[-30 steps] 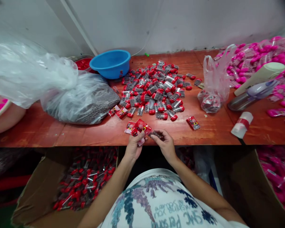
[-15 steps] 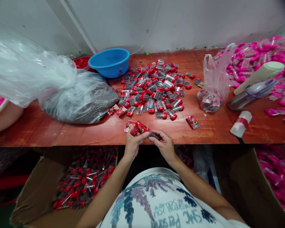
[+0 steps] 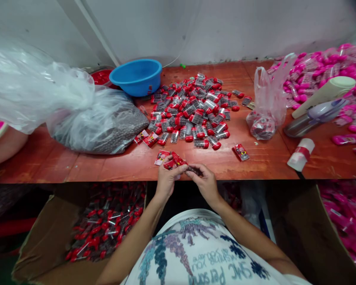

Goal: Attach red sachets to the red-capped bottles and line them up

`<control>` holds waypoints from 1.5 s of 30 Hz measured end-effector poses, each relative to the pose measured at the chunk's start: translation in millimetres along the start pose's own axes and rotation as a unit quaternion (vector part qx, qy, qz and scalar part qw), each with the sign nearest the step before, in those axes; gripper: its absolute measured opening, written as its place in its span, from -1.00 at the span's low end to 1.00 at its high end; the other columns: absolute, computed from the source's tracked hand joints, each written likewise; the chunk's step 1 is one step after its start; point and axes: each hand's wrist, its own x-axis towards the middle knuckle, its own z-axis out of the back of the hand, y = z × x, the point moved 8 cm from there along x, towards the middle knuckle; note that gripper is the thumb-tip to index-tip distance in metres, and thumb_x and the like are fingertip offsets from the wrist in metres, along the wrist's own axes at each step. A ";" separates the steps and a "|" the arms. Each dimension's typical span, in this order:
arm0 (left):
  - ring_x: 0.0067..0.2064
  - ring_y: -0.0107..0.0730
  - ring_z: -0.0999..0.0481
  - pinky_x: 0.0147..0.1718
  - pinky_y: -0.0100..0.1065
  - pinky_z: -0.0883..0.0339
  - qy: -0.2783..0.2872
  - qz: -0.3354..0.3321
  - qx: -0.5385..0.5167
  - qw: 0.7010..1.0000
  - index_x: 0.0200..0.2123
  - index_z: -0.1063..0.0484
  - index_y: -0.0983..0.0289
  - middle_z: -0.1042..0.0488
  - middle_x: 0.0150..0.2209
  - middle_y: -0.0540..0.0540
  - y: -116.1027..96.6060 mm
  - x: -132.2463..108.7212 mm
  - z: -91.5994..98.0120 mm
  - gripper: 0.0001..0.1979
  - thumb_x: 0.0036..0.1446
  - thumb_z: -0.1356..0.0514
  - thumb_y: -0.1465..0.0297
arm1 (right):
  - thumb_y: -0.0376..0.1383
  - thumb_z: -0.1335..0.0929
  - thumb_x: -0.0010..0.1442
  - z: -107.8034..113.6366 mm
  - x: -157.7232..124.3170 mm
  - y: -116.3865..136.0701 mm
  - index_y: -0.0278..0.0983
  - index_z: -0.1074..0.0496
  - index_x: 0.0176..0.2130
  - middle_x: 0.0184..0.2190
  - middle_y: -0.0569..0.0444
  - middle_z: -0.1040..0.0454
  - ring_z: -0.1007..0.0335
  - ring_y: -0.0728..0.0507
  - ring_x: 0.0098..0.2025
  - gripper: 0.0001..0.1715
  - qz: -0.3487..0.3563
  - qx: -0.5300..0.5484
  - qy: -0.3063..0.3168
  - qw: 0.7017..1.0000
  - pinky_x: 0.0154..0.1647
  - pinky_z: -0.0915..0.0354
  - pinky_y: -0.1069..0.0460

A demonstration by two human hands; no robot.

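Observation:
Near the table's front edge, my left hand (image 3: 165, 183) is closed on red printed packets (image 3: 178, 159). Close beside it, my right hand (image 3: 207, 183) grips a small dark-brown container (image 3: 197, 171) whose left end meets the packets at my left thumb. My fingers partly cover both things, so the container's cap does not show. Just beyond my left hand lies a red and white printed packet (image 3: 160, 156). Further off is a heap of small clear containers (image 3: 192, 111) with red caps and dark contents.
A tied plastic bag (image 3: 101, 130) of dark beads and a blue basin (image 3: 136, 81) stand left of the heap. To the right are a thin plastic bag (image 3: 265, 114), a bottle (image 3: 308, 118) and a pink pile (image 3: 323, 75). Below the table sits a carton (image 3: 44, 233) of red-capped containers.
The red packets in my left hand have tilted slightly, and both hands have shifted very little. The things on the table lie as before.

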 end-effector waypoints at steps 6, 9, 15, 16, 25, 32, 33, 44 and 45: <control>-0.36 -0.40 -0.54 -0.32 -0.41 -0.37 0.040 0.017 -0.024 0.999 -0.25 -0.41 0.25 -0.55 -0.39 0.00 2.0 -0.9 -4.2 -0.58 -0.24 -0.42 0.52 | -0.19 -0.47 0.02 -5.6 3.3 -13.7 -0.22 -0.51 -0.21 -0.29 0.10 -0.57 -0.48 -0.10 -0.25 -0.71 -0.097 0.128 0.033 0.986 -0.17 -0.38 -0.01; -0.42 -0.45 -0.52 -0.35 -0.43 -0.36 0.015 0.002 -0.008 1.000 -0.27 -0.40 0.26 -0.53 -0.42 -0.03 -0.1 -2.4 -2.7 -0.57 -0.28 -0.43 0.52 | -0.19 -0.44 0.07 1.2 2.2 -2.7 -0.20 -0.51 -0.19 -0.28 0.08 -0.56 -0.47 -0.11 -0.24 -0.73 -0.048 0.059 0.013 0.997 -0.17 -0.37 -0.02; -0.43 -0.43 -0.52 -0.36 -0.42 -0.36 -0.018 0.006 -0.002 1.000 -0.30 -0.39 0.27 -0.54 -0.42 -0.01 0.2 -3.7 -1.4 -0.55 -0.33 -0.45 0.51 | -0.17 -0.42 0.09 3.1 0.9 3.1 -0.18 -0.50 -0.17 -0.27 0.06 -0.54 -0.45 -0.12 -0.24 -0.73 -0.019 0.019 -0.002 1.000 -0.19 -0.37 -0.01; -0.43 -0.43 -0.52 -0.36 -0.42 -0.36 -0.010 0.013 -0.008 1.000 -0.31 -0.40 0.28 -0.54 -0.42 -0.01 1.4 -3.7 -2.9 -0.57 -0.32 -0.45 0.51 | -0.16 -0.42 0.09 0.4 2.0 -3.5 -0.20 -0.49 -0.17 -0.29 0.07 -0.55 -0.46 -0.11 -0.28 -0.71 -0.053 0.058 0.011 0.997 -0.24 -0.38 0.00; -0.48 -0.51 -0.46 -0.48 -0.49 -0.30 -0.003 0.025 -0.009 1.000 -0.38 -0.43 0.30 -0.50 -0.46 -0.04 5.9 -3.7 -4.8 -0.66 -0.30 -0.44 0.50 | -0.18 -0.44 0.07 8.5 6.2 3.8 -0.17 -0.46 -0.20 -0.29 0.09 -0.53 -0.44 -0.11 -0.23 -0.74 0.021 -0.036 -0.021 0.999 -0.15 -0.34 -0.02; -0.45 -0.50 -0.48 -0.41 -0.47 -0.32 -0.026 0.029 -0.016 0.999 -0.31 -0.43 0.31 -0.52 -0.45 -0.03 7.1 -1.0 3.1 -0.61 -0.29 -0.44 0.49 | -0.15 -0.44 0.07 2.5 5.3 -7.4 -0.20 -0.44 -0.20 -0.30 0.10 -0.54 -0.46 -0.11 -0.28 -0.71 -0.015 0.012 0.015 1.000 -0.22 -0.37 0.00; -0.46 -0.51 -0.48 -0.41 -0.48 -0.32 -0.029 0.026 -0.020 0.999 -0.30 -0.42 0.31 -0.51 -0.46 -0.04 6.8 -0.8 3.1 -0.60 -0.28 -0.44 0.50 | -0.15 -0.44 0.06 3.9 5.3 -4.2 -0.19 -0.45 -0.21 -0.31 0.10 -0.54 -0.45 -0.11 -0.27 -0.72 0.002 -0.014 0.006 1.000 -0.20 -0.36 -0.01; -0.48 -0.48 -0.49 -0.44 -0.46 -0.32 -0.035 0.030 -0.022 0.999 -0.25 -0.37 0.29 -0.52 -0.45 -0.03 12.4 0.9 2.0 -0.52 -0.31 -0.46 0.48 | -0.17 -0.44 0.06 4.7 6.5 -4.6 -0.18 -0.39 -0.20 -0.31 0.10 -0.51 -0.43 -0.10 -0.28 -0.70 -0.015 -0.013 -0.012 1.000 -0.22 -0.34 -0.01; -0.48 -0.49 -0.49 -0.43 -0.46 -0.33 -0.042 0.028 -0.022 0.998 -0.25 -0.37 0.29 -0.52 -0.45 -0.04 12.8 0.8 2.8 -0.50 -0.32 -0.46 0.48 | -0.18 -0.43 0.08 4.8 4.7 0.8 -0.17 -0.41 -0.20 -0.29 0.08 -0.50 -0.42 -0.11 -0.25 -0.73 0.022 -0.057 -0.020 0.998 -0.17 -0.33 -0.02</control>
